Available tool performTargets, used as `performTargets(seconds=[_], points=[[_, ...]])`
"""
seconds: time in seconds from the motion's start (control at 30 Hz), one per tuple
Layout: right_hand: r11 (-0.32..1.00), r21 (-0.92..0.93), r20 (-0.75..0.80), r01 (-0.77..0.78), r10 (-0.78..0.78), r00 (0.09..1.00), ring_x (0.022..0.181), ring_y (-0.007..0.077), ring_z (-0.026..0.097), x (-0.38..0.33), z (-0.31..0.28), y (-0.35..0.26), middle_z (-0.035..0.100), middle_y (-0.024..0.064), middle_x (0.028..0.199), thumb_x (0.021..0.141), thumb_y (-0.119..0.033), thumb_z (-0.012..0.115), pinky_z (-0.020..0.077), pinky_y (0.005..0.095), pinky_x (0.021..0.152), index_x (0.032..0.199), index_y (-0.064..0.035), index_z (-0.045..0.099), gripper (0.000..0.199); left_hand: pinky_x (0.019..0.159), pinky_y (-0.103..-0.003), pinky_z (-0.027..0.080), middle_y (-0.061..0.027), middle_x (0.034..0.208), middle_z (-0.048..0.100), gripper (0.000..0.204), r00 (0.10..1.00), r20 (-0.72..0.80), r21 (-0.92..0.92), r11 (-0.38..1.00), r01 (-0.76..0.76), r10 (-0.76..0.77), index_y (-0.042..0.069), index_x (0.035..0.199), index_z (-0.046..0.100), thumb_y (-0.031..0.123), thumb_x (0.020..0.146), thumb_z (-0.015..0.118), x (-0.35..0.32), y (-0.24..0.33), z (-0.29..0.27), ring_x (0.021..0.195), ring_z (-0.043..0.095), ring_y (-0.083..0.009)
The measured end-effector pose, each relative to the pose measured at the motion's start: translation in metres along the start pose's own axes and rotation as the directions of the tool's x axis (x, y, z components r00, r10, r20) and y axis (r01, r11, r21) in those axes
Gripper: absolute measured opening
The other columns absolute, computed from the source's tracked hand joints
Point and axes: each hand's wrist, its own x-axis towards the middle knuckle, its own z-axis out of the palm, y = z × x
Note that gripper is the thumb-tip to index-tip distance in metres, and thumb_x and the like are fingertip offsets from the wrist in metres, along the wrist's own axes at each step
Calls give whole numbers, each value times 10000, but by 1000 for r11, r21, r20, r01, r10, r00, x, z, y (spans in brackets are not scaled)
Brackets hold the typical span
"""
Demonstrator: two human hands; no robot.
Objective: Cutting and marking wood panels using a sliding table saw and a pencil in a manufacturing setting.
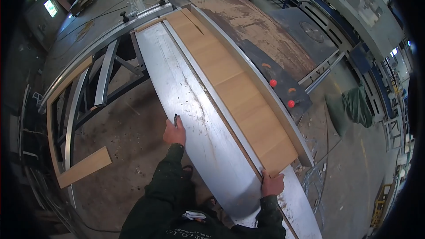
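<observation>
A long light-brown wooden board (239, 90) lies lengthwise on the silvery metal table (177, 86) of a panel saw, beside a raised metal fence (248, 64). At its near end, my right hand (272, 184) is closed on the board's left corner, the fingertips partly hidden. My left hand (175, 133) is closed at the table's left edge. A short, slim dark object (175, 119) sticks up out of that fist; its kind cannot be made out.
To the left stands an open metal side frame (103, 75) with a crosscut rail and clamps. A loose wooden strip (86, 168) rests on its near corner. Two red knobs (273, 82) sit right of the fence, near the sawdust-covered brown surface (259, 31). A green sack (356, 106) stands farther right.
</observation>
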Motion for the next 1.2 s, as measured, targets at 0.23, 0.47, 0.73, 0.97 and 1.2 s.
performTargets(seconds=[0.23, 0.47, 0.73, 0.97, 1.2], points=[[1000, -2, -2, 15, -15, 1000, 913, 453, 713, 2, 11, -41, 736, 233, 944, 688, -573, 862, 552, 529, 819, 1030, -14, 610, 702, 796, -590, 525, -273, 948, 727, 586, 1000, -5, 27, 999, -22, 22, 4, 1104, 605, 573, 996, 515, 48, 3, 8, 884, 697, -489], [998, 4, 13, 66, -66, 998, 923, 445, 717, -2, 23, -76, 742, 228, 963, 703, -599, 843, 560, 520, 825, 1050, -26, 621, 706, 790, -595, 525, -280, 932, 724, 587, 999, -16, 48, 998, -35, 36, 10, 1067, 610, 584, 996, 508, 86, 9, 5, 877, 695, -496], [995, 2, 30, 97, -97, 995, 924, 443, 712, 10, 34, -122, 738, 233, 963, 726, -675, 799, 550, 525, 837, 1078, -22, 615, 764, 829, -577, 509, -264, 1047, 712, 518, 992, 128, -191, 980, 47, -22, 22, 1095, 616, 522, 1026, 500, 12, 5, -9, 983, 669, -489], [983, 60, 49, 175, -178, 983, 936, 429, 719, 13, 35, -165, 744, 230, 986, 735, -692, 786, 559, 516, 828, 1104, -19, 622, 786, 857, -562, 512, -288, 1063, 713, 536, 986, 148, -266, 956, 120, -83, 9, 1190, 644, 495, 1047, 469, -23, -2, -19, 1001, 668, -493], [981, 49, 85, 185, -189, 978, 939, 416, 728, 20, 41, -191, 748, 221, 987, 734, -692, 786, 563, 505, 835, 1108, -3, 624, 800, 875, -575, 517, -292, 1005, 723, 629, 982, 133, -118, 982, 146, -130, 1, 1091, 681, 580, 1029, 441, 6, 16, -19, 971, 676, -508]])
